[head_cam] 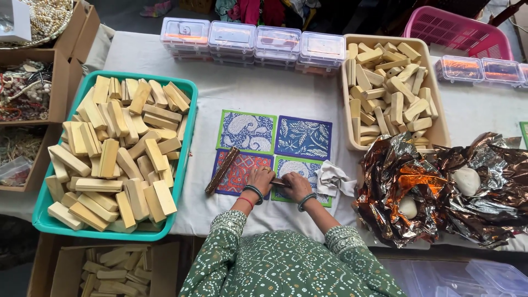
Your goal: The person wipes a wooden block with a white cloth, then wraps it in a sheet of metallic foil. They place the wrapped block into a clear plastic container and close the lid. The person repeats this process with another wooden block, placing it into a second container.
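My left hand [260, 180] and right hand [297, 185] close together on a small dark stick [278, 182] over the patterned squares [275, 148]. A brown carved stick [222, 170] lies just left. Beyond, a teal tray [190, 104] and beige tray [440, 132] hold wooden blocks [118, 148].

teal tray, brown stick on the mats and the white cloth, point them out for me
teal tray [190, 118], head view, on its right rim
brown stick [222, 170], head view, mid-length, lying across the red mat
white cloth [333, 180], head view, on the crumpled middle
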